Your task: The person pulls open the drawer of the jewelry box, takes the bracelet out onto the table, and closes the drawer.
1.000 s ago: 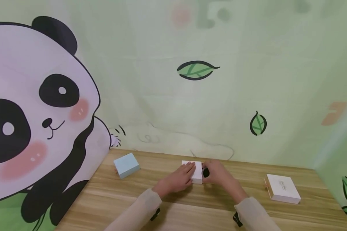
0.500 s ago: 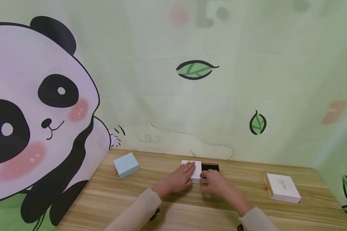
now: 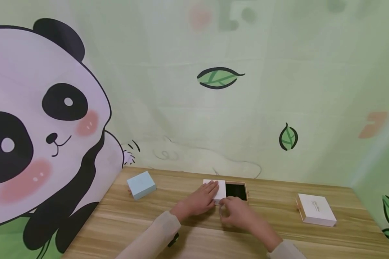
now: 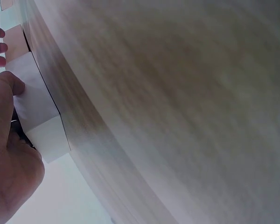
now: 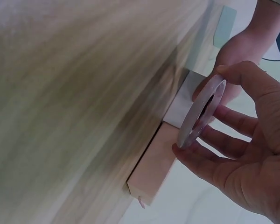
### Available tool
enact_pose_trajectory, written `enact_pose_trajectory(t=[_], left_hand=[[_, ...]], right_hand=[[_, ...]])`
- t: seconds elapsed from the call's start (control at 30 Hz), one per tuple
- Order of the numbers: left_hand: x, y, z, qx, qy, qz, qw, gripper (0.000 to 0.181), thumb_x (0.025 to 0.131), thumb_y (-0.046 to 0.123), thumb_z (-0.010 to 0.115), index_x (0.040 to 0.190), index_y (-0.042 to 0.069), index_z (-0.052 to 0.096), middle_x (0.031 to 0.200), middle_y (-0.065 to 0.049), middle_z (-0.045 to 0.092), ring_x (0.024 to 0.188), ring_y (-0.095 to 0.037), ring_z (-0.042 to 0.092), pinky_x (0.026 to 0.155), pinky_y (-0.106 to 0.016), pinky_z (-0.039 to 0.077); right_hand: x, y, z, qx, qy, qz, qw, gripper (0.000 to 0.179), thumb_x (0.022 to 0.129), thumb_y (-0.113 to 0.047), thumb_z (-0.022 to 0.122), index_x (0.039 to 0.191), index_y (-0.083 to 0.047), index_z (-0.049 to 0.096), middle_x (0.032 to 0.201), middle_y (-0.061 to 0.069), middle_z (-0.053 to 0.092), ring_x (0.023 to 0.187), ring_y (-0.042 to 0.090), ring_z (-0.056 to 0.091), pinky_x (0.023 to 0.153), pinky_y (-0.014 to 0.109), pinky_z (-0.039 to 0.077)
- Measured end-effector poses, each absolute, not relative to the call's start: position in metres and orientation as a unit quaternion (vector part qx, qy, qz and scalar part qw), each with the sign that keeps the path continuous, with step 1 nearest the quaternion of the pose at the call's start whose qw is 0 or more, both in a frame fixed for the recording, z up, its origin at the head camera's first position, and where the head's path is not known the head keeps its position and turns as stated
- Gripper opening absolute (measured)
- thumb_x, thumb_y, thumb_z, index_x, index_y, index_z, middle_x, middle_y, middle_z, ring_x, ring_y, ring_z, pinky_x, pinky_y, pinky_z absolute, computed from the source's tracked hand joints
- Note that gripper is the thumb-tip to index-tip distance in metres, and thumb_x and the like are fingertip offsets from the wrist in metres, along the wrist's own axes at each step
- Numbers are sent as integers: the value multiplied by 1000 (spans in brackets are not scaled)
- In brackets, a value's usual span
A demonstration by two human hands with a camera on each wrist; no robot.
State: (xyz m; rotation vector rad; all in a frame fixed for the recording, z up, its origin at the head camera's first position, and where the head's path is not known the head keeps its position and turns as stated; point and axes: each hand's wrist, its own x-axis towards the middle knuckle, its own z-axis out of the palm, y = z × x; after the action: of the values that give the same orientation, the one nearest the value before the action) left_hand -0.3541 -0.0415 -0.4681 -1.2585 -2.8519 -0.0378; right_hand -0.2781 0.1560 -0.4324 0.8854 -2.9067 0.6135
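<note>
At the wall end of the table (image 3: pixel 116 216) there's a white cover (image 3: pixel 222 187) with a drawer (image 5: pixel 154 163) poking out its right side. The left hand (image 3: pixel 196 201) isn't clutching anything: fingers pretty straight across the top, thumb against the near side. My guess is that's to keep the cover from skating around.

The real grip is in the right hand (image 3: pixel 238 212), which is pinching a milky bangle (image 5: pixel 194 114) by opposite edges, probably so it stays steady. The bangle is up off the wood, just in front of the cover, near where the drawer comes out.

With the drawer out, you can see the black lining (image 3: pixel 236 192), dark and soft-looking, so I'd assume it's padding. The little tab (image 5: pixel 141 202) on the end is presumably for tugging. The blue box (image 3: pixel 141 184) and lettered box (image 3: pixel 316 209) are well apart on either side, leaving elbow room.
</note>
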Motion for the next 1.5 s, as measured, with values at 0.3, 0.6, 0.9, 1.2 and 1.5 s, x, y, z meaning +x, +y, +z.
enact_pose_trajectory(t=[0.3, 0.6, 0.9, 1.2, 1.5], left_hand=[[-352, -42, -466, -411, -911, -15, 19, 58, 109, 27, 44, 158, -1, 30, 166, -16, 26, 154, -30, 24, 124, -42, 24], [-354, -45, -465, -416, -909, -18, 26, 58, 108, 26, 45, 157, -2, 31, 166, -16, 27, 153, -30, 25, 123, -43, 25], [-357, -45, -466, -415, -909, -12, 24, 58, 109, 27, 44, 158, 0, 30, 166, -15, 26, 154, -28, 23, 124, -41, 24], [-356, -43, -467, -408, -913, -14, 21, 59, 109, 29, 44, 158, 0, 30, 167, -14, 25, 154, -28, 22, 124, -41, 21], [-357, -41, -467, -408, -913, -16, 10, 59, 109, 28, 44, 158, -1, 29, 167, -15, 25, 154, -29, 23, 124, -42, 22]], right_hand=[[-278, 154, -445, 323, -928, 181, 31, 36, 75, -16, 80, 107, -3, 70, 104, 7, 71, 93, 19, 66, 83, 37, 57], [-282, 153, -455, 353, -924, 144, 26, 35, 79, -17, 81, 109, -1, 71, 108, 11, 70, 101, 27, 65, 91, 41, 55], [-281, 158, -459, 365, -918, 146, 44, 37, 84, -22, 82, 111, 1, 71, 111, 13, 68, 105, 30, 63, 95, 45, 52], [-276, 173, -452, 390, -904, 176, 4, 61, 76, -14, 89, 129, 0, 62, 131, 19, 62, 122, 37, 58, 103, 51, 49], [-268, 187, -451, 363, -917, 162, 35, 59, 74, -9, 90, 126, 2, 64, 124, 22, 64, 110, 35, 63, 92, 48, 56]])
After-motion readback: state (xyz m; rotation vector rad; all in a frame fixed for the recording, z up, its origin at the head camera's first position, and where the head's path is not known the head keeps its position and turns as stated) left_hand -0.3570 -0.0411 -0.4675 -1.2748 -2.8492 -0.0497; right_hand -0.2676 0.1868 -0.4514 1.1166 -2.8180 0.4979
